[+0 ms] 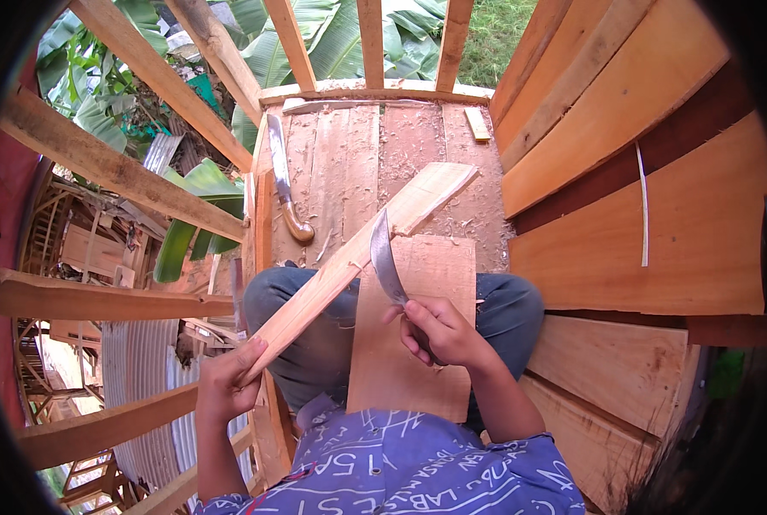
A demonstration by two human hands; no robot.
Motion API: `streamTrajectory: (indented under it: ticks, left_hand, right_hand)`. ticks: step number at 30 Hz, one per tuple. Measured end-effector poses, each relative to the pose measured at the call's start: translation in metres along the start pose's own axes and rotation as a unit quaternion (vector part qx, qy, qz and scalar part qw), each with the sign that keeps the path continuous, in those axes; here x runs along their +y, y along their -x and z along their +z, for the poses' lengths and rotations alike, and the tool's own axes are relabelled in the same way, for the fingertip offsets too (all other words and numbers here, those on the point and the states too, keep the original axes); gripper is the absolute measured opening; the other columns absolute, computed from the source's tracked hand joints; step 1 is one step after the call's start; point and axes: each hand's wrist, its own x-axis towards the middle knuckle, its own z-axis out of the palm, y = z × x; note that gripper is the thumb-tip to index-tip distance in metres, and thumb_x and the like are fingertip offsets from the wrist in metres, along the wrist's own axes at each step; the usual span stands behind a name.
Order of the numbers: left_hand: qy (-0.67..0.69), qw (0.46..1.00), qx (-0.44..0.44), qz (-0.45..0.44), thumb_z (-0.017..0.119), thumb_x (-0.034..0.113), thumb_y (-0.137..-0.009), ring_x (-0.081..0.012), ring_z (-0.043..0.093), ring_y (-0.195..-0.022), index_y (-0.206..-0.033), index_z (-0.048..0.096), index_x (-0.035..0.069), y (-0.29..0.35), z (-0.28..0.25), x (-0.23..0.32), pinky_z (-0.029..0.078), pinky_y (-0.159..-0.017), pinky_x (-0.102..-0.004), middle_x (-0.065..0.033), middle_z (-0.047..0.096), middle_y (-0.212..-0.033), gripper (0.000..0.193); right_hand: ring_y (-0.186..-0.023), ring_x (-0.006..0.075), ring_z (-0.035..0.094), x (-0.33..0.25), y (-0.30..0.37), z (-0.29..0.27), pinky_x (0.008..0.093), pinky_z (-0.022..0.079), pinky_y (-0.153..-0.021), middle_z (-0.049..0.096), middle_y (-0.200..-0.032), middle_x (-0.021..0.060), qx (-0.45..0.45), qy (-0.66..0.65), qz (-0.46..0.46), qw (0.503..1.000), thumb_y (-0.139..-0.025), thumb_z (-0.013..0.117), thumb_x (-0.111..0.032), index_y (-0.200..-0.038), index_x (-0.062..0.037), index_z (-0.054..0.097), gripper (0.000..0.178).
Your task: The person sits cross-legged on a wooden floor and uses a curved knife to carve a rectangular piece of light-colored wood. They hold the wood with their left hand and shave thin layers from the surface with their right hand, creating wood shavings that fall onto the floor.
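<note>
My left hand is closed round the near end of a long wooden slat. The slat slants up and to the right across my lap, with a notch cut in its edge near the far end. My right hand grips a knife with a curved blade; the fingers hide most of its handle. The blade points away from me and overlaps the slat in the picture; whether it touches the wood I cannot tell. Beneath both, a flat rectangular board lies over my lap between my knees.
A long knife with a wooden handle lies on the plank floor at left, among shavings. A small wood block sits at the far right. Wooden rails bound the left and far sides; a plank wall stands at right.
</note>
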Motion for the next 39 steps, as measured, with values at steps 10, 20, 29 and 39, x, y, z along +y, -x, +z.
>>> streamTrajectory:
  ticks: [10,20,29,39]
  left_hand:
    - [0.018,1.0,0.007,0.009,0.066,-0.005,-0.069,-0.0333,0.073,-0.083,-0.119,0.071,0.01,-0.002,-0.004,-0.006,0.057,-0.07,-0.0321,-0.0207,0.072,-0.103,0.052]
    - [0.036,0.999,0.002,0.001,0.065,-0.006,-0.068,-0.0267,0.07,-0.067,-0.122,0.07,0.012,-0.005,-0.01,-0.012,0.053,-0.062,-0.0289,-0.0176,0.072,-0.088,0.056]
    - [0.041,0.999,0.015,0.023,0.063,-0.005,-0.067,-0.0277,0.067,-0.063,-0.121,0.071,0.011,-0.008,-0.009,-0.012,0.051,-0.059,-0.0305,-0.0162,0.07,-0.084,0.057]
    - [0.03,0.999,0.008,0.03,0.064,-0.004,-0.065,-0.029,0.066,-0.063,-0.122,0.07,0.014,-0.01,-0.011,-0.016,0.051,-0.058,-0.0326,-0.0157,0.07,-0.086,0.06]
  right_hand:
    - [-0.05,0.0061,0.052,-0.001,-0.005,0.01,0.0215,0.039,-0.046,0.055,-0.067,0.0006,-0.03,-0.062,-0.01,0.998,-0.108,0.036,-0.029,-0.109,0.0017,0.062,0.04]
    - [-0.056,0.0036,0.051,-0.009,-0.002,0.029,0.0213,0.04,-0.049,0.056,-0.067,-0.0005,0.183,0.113,-0.101,0.971,-0.103,0.052,-0.018,-0.105,0.0017,0.063,0.023]
    - [-0.051,0.0047,0.048,0.002,-0.008,0.055,0.0221,0.036,-0.047,0.053,-0.062,0.0008,0.106,0.275,-0.205,0.934,-0.103,0.051,-0.015,-0.098,0.0014,0.062,0.02]
    - [-0.05,0.005,0.047,0.003,-0.006,0.05,0.0237,0.036,-0.047,0.053,-0.06,0.0007,0.164,0.307,-0.213,0.913,-0.103,0.051,-0.012,-0.098,0.0027,0.063,0.019]
